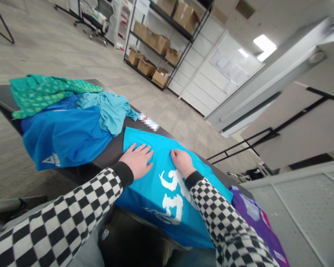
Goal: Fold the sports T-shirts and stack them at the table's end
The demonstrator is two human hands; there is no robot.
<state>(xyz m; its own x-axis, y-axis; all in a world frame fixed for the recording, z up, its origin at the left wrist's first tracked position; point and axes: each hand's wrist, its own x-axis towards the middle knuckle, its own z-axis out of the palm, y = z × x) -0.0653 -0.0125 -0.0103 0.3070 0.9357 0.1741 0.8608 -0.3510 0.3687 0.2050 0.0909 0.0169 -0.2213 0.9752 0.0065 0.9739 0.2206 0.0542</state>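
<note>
A bright blue T-shirt [156, 178] with large white lettering lies spread over the dark table, its near side hanging over the front edge. My left hand [137, 159] rests flat on its left part, fingers spread. Further right, my right hand [182, 162] is closed with curled fingers against the same fabric; whether any cloth is pinched inside is hidden. Beside the left end of the shirt are a blue garment [64, 137] with a white logo, a crumpled light-blue garment [110, 109] and a green patterned garment [44, 92].
The dark table [107, 155] runs diagonally across the view. A purple garment [253, 211] lies at its right end, near a grey perforated panel [303, 207]. Behind are a shelf rack [161, 57] with cardboard boxes and an office chair [96, 22].
</note>
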